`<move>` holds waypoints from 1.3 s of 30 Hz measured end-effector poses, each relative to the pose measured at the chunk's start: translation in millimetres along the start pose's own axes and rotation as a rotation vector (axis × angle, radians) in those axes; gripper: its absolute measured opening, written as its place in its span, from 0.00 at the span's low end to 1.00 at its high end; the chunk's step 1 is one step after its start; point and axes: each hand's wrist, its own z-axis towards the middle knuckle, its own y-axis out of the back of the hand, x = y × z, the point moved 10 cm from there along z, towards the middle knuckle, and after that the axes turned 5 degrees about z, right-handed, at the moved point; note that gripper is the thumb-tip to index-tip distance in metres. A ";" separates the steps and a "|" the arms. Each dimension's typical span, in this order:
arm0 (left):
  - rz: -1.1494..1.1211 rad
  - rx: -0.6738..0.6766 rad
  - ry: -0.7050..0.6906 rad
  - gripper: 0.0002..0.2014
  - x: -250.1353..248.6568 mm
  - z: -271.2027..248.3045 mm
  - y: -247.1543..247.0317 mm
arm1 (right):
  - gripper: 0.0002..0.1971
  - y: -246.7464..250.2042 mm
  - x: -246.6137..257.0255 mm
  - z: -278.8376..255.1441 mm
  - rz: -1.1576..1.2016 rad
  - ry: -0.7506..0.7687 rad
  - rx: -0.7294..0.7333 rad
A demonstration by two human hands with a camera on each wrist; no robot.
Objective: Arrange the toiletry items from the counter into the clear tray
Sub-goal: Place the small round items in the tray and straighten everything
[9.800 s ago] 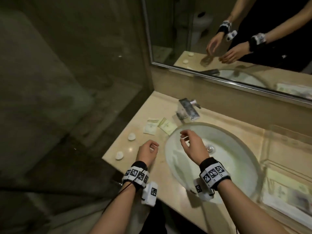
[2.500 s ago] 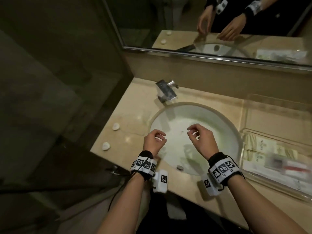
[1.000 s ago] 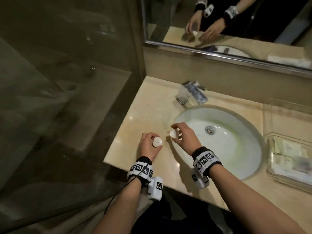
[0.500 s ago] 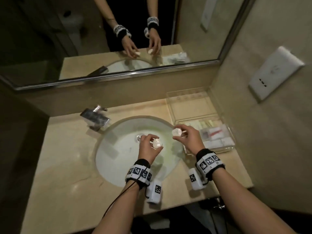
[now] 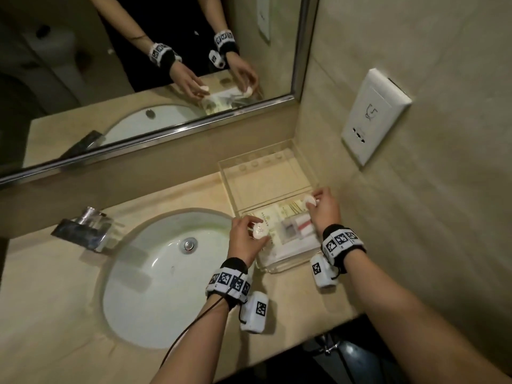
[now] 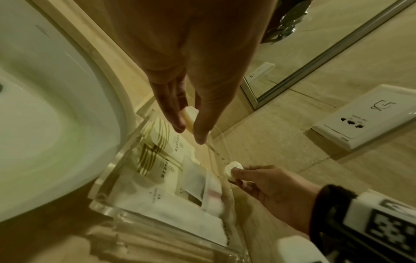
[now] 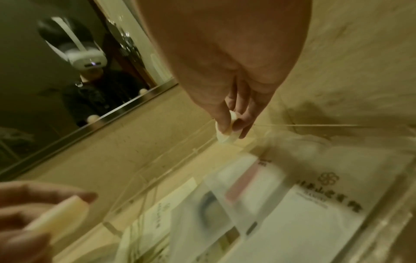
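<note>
Two hands over one beige counter (image 5: 63, 275), ordered by size. Counter carries an oval white sink (image 5: 155, 275) at centre, with a chrome tap (image 5: 83, 231) at its far left edge. A mirror (image 5: 138, 65) runs along the far wall; a white socket plate (image 5: 374, 115) sits on the right wall.

The clear tray (image 5: 235, 189) stands on the counter to the right of the sink, in the far right corner. A divider splits it in two. The far compartment shows only its bare floor. The near compartment holds flat white and cream packets (image 6: 157, 160), overlapping, with gold stripes and small print on some; one frosted pouch shows a red band.

Left hand (image 5: 243, 239): fingers and thumb pinch a small round white soap (image 5: 259, 232) over the tray's near left edge.

Right hand (image 5: 324, 209): fingertips pinch a second round white soap (image 5: 309, 200) on edge, at the divider on the tray's right side. Whether this soap touches the tray I cannot tell.

Each wrist wears a black band with printed square markers and a small white camera.
</note>
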 end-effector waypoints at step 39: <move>-0.039 0.217 -0.068 0.17 -28.5 51.7 -44.0 | 0.07 -26.8 13.7 -11.3 0.249 -0.040 0.214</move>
